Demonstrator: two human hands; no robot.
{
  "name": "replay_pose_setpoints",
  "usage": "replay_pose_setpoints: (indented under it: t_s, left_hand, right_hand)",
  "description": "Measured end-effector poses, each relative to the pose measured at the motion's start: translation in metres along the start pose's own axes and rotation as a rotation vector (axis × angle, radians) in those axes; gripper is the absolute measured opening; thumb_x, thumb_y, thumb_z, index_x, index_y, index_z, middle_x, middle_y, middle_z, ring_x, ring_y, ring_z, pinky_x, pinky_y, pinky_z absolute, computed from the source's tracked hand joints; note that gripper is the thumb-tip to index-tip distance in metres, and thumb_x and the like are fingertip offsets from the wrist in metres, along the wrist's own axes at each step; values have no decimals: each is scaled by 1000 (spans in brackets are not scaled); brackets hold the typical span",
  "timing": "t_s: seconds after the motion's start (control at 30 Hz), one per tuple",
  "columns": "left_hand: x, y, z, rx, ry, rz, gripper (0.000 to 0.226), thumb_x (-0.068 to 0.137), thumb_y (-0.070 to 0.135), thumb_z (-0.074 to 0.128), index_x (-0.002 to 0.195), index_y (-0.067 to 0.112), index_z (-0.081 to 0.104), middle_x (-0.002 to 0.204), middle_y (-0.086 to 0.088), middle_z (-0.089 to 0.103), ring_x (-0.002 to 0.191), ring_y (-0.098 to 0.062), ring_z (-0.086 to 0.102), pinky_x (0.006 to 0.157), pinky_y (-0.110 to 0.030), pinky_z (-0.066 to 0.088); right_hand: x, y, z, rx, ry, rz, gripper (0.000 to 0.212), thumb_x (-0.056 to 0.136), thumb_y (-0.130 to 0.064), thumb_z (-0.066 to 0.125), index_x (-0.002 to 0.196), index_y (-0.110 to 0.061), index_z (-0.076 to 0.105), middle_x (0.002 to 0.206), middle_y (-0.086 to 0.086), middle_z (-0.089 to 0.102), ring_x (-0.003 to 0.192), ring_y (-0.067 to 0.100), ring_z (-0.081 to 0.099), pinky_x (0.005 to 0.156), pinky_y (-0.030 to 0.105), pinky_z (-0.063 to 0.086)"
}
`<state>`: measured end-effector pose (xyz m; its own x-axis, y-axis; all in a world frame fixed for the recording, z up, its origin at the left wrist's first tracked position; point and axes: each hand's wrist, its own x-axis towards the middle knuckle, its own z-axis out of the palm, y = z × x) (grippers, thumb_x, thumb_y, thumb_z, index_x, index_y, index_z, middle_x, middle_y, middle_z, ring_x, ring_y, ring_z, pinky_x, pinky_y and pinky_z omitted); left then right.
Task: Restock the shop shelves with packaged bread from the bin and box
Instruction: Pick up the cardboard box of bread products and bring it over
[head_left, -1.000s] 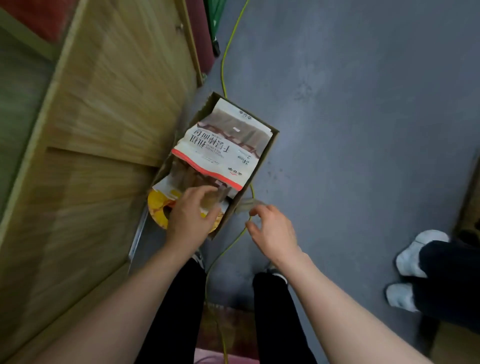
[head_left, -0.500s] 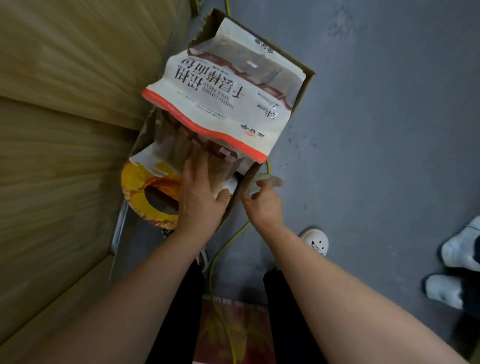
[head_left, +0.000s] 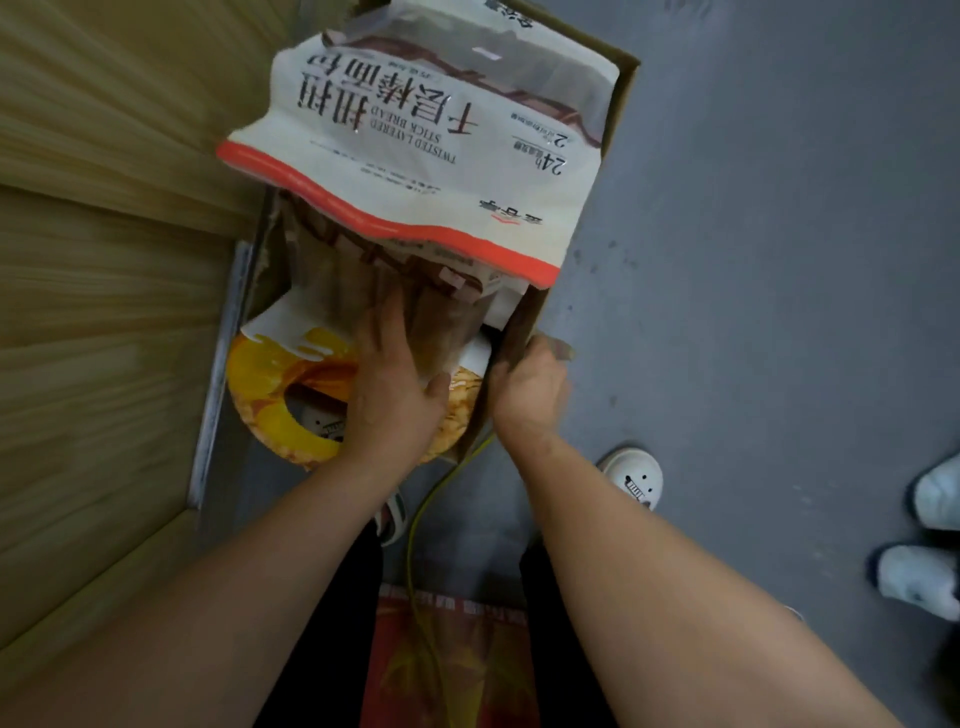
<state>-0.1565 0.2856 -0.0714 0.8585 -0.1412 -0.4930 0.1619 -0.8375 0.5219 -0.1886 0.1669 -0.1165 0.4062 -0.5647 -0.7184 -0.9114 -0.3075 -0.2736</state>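
Note:
A brown cardboard box (head_left: 621, 98) stands on the grey floor beside the wooden shelf unit. A large white bread bag with a red band (head_left: 431, 156) lies across its top. Under it sits a second, clear-fronted bread bag (head_left: 332, 270), and a yellow and orange ring-printed pack (head_left: 270, 384) sticks out at the near end. My left hand (head_left: 392, 384) lies flat on the clear-fronted bag with fingers straight. My right hand (head_left: 530, 387) grips the box's near right corner, fingers curled over the flap.
The wooden shelf unit (head_left: 104, 260) fills the left side, with a metal strip (head_left: 221, 364) at its foot. A yellow cable (head_left: 431, 519) runs along the floor between my shoes. Another person's white shoes (head_left: 924, 540) stand at the right. A red bag (head_left: 441, 660) lies by my legs.
The view has closed in on the box. My left hand slid further onto the clear-fronted bag, and my right hand took hold of the box's corner flap.

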Motion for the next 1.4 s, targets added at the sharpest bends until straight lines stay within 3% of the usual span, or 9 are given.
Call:
replay_pose_setpoints:
  t_s: [0.3,0.53,0.73,0.9,1.0,1.1,1.17,1.27,1.4]
  left_hand:
    - [-21,80,57,3,-142,-18,99,86,21,70,155,28,-1,156,-6,13,135,-32,37,102,-41,40]
    - [-27,82,57,-24,-135,-54,95,86,20,70,155,29,5,157,-7,18,139,-30,33,107,-41,36]
    - [-26,48,22,-98,129,-67,74,87,20,69,150,16,30,147,-14,35,133,-29,37,105,-39,36]
    - [4,4,7,-149,216,-187,62,97,19,55,152,12,26,152,-15,31,139,-27,31,110,-28,25]
    - [33,-19,7,-181,180,-171,56,100,20,48,152,21,28,148,-10,41,135,-27,41,109,-43,37]
    - [50,-33,17,-213,172,-152,52,98,12,48,146,29,38,137,-1,54,125,-22,52,96,-34,42]
    - [52,-43,26,-246,203,-174,58,96,5,47,147,29,36,138,1,54,126,-19,51,98,-31,41]
    - [51,-62,38,-235,209,-152,59,97,8,49,151,27,33,143,0,52,129,-20,49,106,-35,41]
    - [57,-74,42,-150,215,-103,50,97,16,52,146,22,42,131,-9,61,117,-31,56,91,-38,47]
  right_hand:
    - [82,43,-109,-306,100,-178,15,96,-16,50,107,-9,57,103,23,67,98,45,59,69,38,33]
    - [69,51,-122,-73,-70,-178,40,94,-25,61,132,-15,55,119,13,68,110,33,62,91,42,50]
    - [38,43,-133,163,-112,-255,65,87,-45,69,142,-21,42,134,1,59,117,23,60,99,43,49]
    - [49,37,-126,158,-48,-247,59,96,-33,59,148,-22,34,141,5,53,120,26,59,101,48,46]
    - [63,35,-116,176,20,-291,54,97,-20,55,147,-21,37,137,6,57,116,27,61,100,48,48]
    - [75,38,-102,188,111,-332,53,94,-11,54,145,-19,42,129,6,61,110,23,62,98,44,49]
    - [83,43,-90,183,171,-341,52,93,-9,52,143,-20,45,125,5,63,108,22,62,94,40,50]
    - [90,52,-77,199,192,-358,51,94,-10,48,143,-25,43,112,2,65,98,21,62,85,35,50]
    - [95,49,-74,169,225,-335,50,94,-6,48,140,-24,43,89,-1,62,84,24,61,77,36,48]
